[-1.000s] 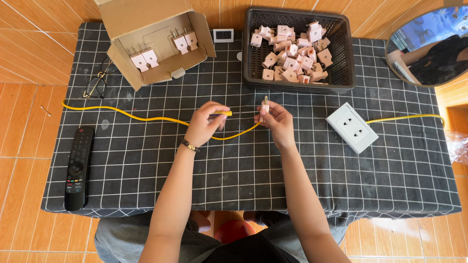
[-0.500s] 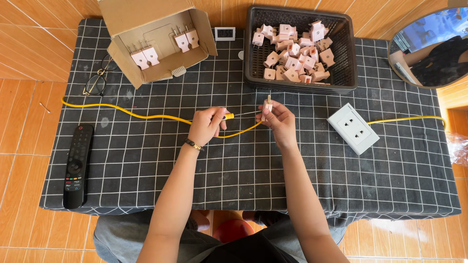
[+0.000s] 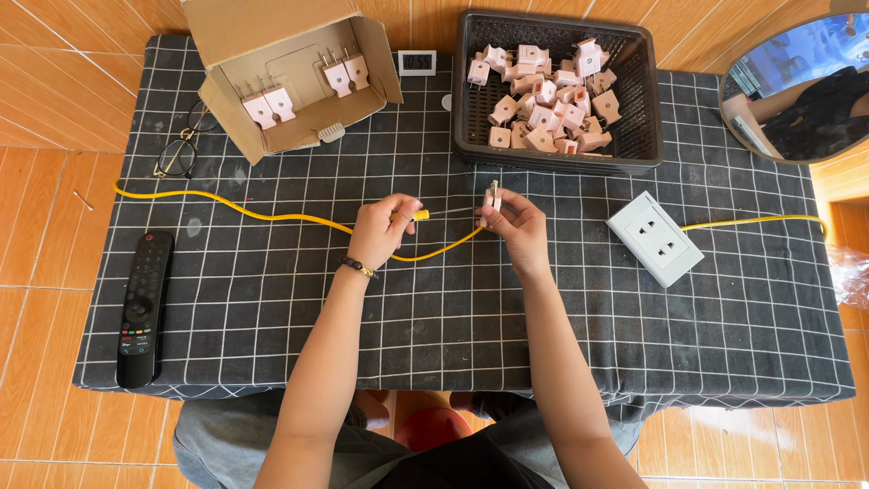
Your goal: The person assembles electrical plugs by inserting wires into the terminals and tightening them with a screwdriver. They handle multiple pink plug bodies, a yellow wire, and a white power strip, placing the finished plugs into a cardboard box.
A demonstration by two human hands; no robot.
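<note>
yellow cable (image 3: pixel 272 215) meets a pink plug (image 3: pixel 491 197) at mid-desk: left hand (image 3: pixel 380 231) pinches the cable's end, right hand (image 3: pixel 516 226) holds the plug upright, prongs away, forearms angled inward. open checked cloth (image 3: pixel 272 317) lies nearest. the cable runs left-right toward a white socket (image 3: pixel 654 238); beyond, a black basket (image 3: pixel 644 100) and cardboard box (image 3: pixel 262 36).

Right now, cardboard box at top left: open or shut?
Open. The cardboard box has its flaps spread outward and its inside is exposed, showing four pink plugs with prongs up.
</note>
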